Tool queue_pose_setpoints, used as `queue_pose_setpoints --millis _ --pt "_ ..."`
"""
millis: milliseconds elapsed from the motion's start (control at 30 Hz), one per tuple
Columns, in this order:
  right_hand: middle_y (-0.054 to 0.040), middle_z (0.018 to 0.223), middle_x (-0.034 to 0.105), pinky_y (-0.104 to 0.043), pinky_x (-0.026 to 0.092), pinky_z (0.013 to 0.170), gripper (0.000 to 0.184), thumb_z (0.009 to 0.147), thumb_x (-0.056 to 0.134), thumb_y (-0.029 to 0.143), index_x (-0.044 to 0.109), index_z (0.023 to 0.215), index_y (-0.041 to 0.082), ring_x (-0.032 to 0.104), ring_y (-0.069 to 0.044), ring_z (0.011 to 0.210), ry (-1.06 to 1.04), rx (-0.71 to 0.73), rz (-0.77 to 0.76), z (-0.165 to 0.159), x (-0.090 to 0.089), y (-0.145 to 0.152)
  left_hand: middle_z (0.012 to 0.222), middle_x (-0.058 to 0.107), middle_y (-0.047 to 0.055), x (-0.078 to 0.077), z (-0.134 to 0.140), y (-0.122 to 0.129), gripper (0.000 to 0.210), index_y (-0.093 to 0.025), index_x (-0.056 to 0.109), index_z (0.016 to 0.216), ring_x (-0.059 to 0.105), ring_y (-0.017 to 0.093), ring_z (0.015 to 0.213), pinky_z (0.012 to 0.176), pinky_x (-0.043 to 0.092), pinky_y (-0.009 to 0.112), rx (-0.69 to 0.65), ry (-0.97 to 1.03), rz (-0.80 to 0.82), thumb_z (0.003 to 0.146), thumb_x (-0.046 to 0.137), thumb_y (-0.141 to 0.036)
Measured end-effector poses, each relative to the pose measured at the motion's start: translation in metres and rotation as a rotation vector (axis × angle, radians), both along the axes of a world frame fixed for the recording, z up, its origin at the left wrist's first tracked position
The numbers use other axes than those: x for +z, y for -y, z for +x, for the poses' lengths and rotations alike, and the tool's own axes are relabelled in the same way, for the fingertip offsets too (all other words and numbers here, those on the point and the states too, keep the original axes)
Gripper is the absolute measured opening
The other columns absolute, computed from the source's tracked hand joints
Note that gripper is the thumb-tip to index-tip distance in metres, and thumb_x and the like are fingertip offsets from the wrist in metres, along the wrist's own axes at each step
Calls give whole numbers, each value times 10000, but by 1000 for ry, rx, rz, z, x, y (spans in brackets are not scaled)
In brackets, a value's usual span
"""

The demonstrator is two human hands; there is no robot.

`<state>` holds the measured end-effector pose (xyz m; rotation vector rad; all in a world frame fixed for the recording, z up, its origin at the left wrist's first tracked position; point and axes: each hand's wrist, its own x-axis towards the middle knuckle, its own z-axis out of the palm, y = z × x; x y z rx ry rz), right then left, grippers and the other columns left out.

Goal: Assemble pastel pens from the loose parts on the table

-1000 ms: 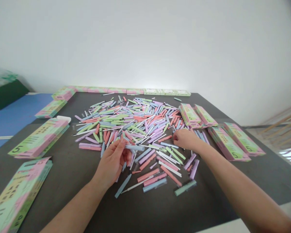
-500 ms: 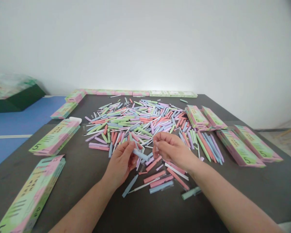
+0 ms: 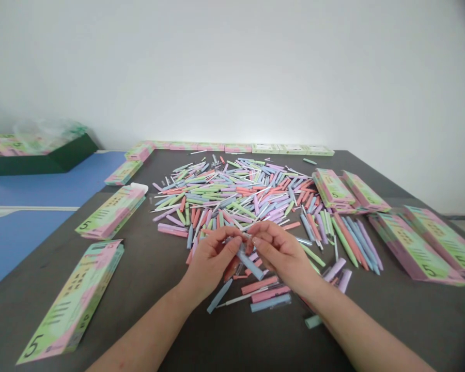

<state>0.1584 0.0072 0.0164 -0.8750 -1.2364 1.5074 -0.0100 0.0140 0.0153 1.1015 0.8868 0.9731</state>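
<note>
My left hand [image 3: 211, 261] is closed in a pinch around a light-blue pen part [image 3: 251, 266] that points down to the right. Fingertip to fingertip with it, my right hand [image 3: 282, 253] is pinched too; whatever lies in its fingers is too small and hidden to name. Beneath both hands lie loose pen parts, among them a pink tube [image 3: 270, 293], a blue tube [image 3: 270, 303], a white refill [image 3: 238, 298] and a blue barrel [image 3: 219, 296]. Farther back spreads a big heap of pastel pen parts [image 3: 232, 194].
Printed pen boxes line the left side [image 3: 72, 302], the back edge [image 3: 211, 146] and the right side [image 3: 418, 248]. Assembled-looking pens [image 3: 358, 240] lie in a row at the right. A dark green bin [image 3: 67, 155] with boxes and plastic stands on the blue surface at far left.
My right hand has come left to meet my left hand at the blue pen part, which now tilts downward. The whole scene has shifted rightward in view.
</note>
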Motion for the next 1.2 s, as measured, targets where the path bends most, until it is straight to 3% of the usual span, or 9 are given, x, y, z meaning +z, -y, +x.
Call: queue_pose_setpoints --millis 100,200,400,533,700,833,1033,1100,1200 --pt "12 744 621 -215 434 543 149 904 602 336 580 988 216 559 -107 626 92 14 51 0 3 4 510 542 -53 1 1 2 310 -171 640 962 385 35 310 309 259 136 -3 -50 20 819 673 -444" --pt "35 697 590 -252 479 612 133 889 600 298 543 983 223 582 -126 658 143 12 58 0 6 7 527 562 -41 0 1 2 335 -166 657 962 393 35 300 304 249 142 -45 -74 24 804 683 -461" --pt "36 681 575 -201 358 489 149 846 540 214 535 995 207 473 -90 541 35 44 -50 1 6 7 390 431 -90 1 -1 2 284 -175 653 904 355 39 277 297 225 129 -23 -69 36 818 679 -445" --pt "-9 805 619 -211 316 464 285 680 488 107 578 938 186 396 -77 517 -154 -32 -199 5 6 1 388 421 -93 3 -1 0 260 -176 669 899 320 31 271 285 227 126 67 47 15 811 694 -420" --pt "-43 987 668 -293 494 725 363 715 629 90 604 1052 222 633 -145 807 -193 36 -245 10 7 -3 428 432 -85 3 -2 -2 249 -173 690 889 319 26 287 272 243 121 105 121 -8 787 724 -398" --pt "-52 1172 646 -353 501 908 341 767 715 166 623 1083 253 672 -181 995 -246 -22 -231 11 7 -2 439 451 -77 1 -3 -2 236 -184 693 914 339 28 286 271 247 120 102 117 1 803 713 -391" --pt "-74 951 707 -236 545 559 147 747 676 125 657 889 156 654 -113 653 -321 -133 -498 9 -3 -7 458 461 -68 1 -4 -2 211 -185 696 912 338 24 298 277 244 115 101 114 0 820 697 -375" --pt "-71 930 706 -287 580 743 151 705 666 67 661 834 145 687 -142 771 -347 -124 -488 7 -4 -7 469 470 -63 1 -5 -2 204 -186 693 915 343 26 306 282 253 115 100 112 -2 825 694 -368" --pt "-71 950 702 -337 481 1018 210 659 676 12 691 827 136 688 -183 976 -345 -98 -400 4 -1 -4 463 465 -64 0 -5 -2 186 -189 689 919 348 30 314 290 259 114 101 117 7 831 690 -353"
